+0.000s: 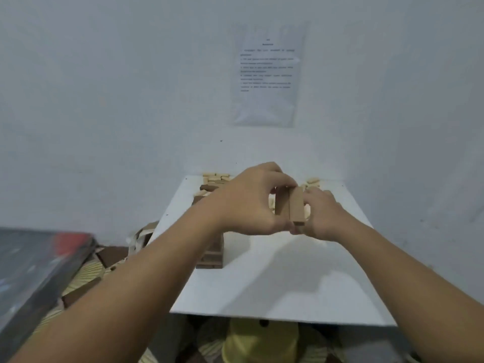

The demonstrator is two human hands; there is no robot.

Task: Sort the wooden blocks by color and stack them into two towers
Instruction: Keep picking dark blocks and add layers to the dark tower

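Two brown wooden blocks [290, 205] are held side by side above the white board [275, 289]. My left hand [251, 203] grips them from the left with curled fingers and thumb. My right hand [323, 216] pinches them from the right. Under my left forearm stands a low brown tower [212, 254], partly hidden. Loose pale blocks [216, 177] lie at the board's far edge, with more pale blocks [313, 182] behind my right hand. A dark brown block [208, 187] lies among them.
A white wall with a printed sheet [267, 74] rises right behind the board. A dark flat box [34, 271] lies at the left on a patterned floor covering. Brown blocks [81, 290] lie loose on the floor. Yellow cloth [259, 341] shows below the board's near edge.
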